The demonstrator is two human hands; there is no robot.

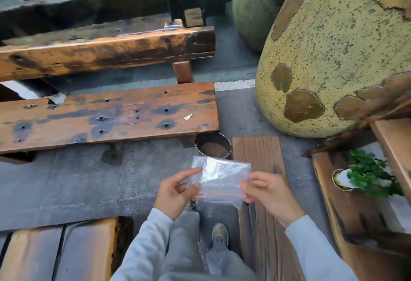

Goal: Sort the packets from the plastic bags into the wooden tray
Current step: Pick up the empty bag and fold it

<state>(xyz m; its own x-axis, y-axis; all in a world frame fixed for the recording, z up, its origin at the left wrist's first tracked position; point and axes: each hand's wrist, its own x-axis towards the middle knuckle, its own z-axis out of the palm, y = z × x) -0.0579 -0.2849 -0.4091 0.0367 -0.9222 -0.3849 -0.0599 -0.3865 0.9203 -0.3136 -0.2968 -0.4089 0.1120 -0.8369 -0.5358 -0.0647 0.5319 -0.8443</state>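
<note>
A clear zip-top plastic bag (222,178) with a thin red seal line is held in the air between both hands, above my knees. My left hand (175,194) pinches its left edge with thumb and fingers. My right hand (269,194) grips its right edge. I cannot tell what the bag holds; it looks crumpled and see-through. No wooden tray with compartments and no loose packets show in the head view.
A worn wooden bench (106,114) lies ahead, with another (100,51) behind it. A metal can (213,146) stands on the grey floor. A large yellow speckled jar (333,54) fills the right. A wooden plank (258,165) and a potted green plant (369,174) lie to the right.
</note>
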